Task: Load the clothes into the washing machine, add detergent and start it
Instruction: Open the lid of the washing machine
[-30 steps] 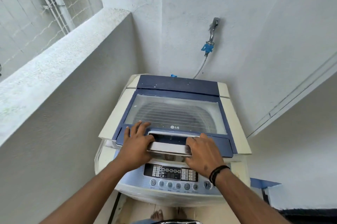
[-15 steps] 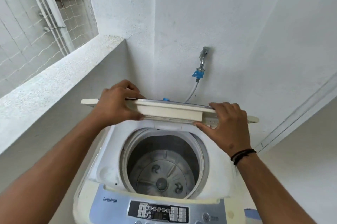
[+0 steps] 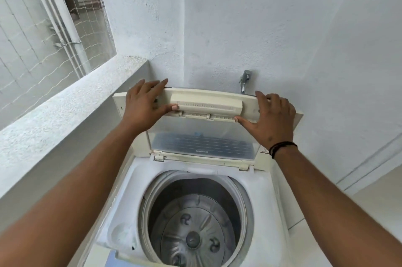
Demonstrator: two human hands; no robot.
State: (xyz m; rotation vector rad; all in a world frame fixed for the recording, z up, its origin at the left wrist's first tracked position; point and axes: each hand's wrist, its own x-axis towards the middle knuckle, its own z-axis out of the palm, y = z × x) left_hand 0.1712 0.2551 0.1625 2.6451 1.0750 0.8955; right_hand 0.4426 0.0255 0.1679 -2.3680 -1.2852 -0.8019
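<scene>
**Both hands flat on the raised lid of the top-loader**

Both forearms reach up from the lower corners of the frame toward the centre. The left hand (image 3: 144, 101) lies against the left end of the lid (image 3: 206, 127), its fingers straight and spread, the fingertips reaching over the lid's top edge and the thumb stretched along the underside toward the cream handle block (image 3: 206, 105). The right hand (image 3: 270, 115) presses the right end in the same manner, fingers extended and loosely apart, thumb pointing left to the handle block's lower corner; neither hand curls round anything. A black wristband (image 3: 281, 148) circles the right wrist.

The lid stands raised at the back of the washing machine (image 3: 267, 197), in the middle of the frame, folded along a hinge line, its long axis running left to right and its underside facing the camera. The clear window panel shows in its lower half.

Below it, in the lower centre, the drum (image 3: 193, 223) opens upward, with the grey pulsator at its bottom. A tap (image 3: 245, 80) juts from the wall just above the lid's top edge, and a ledge (image 3: 65, 110) runs along the left.
</scene>
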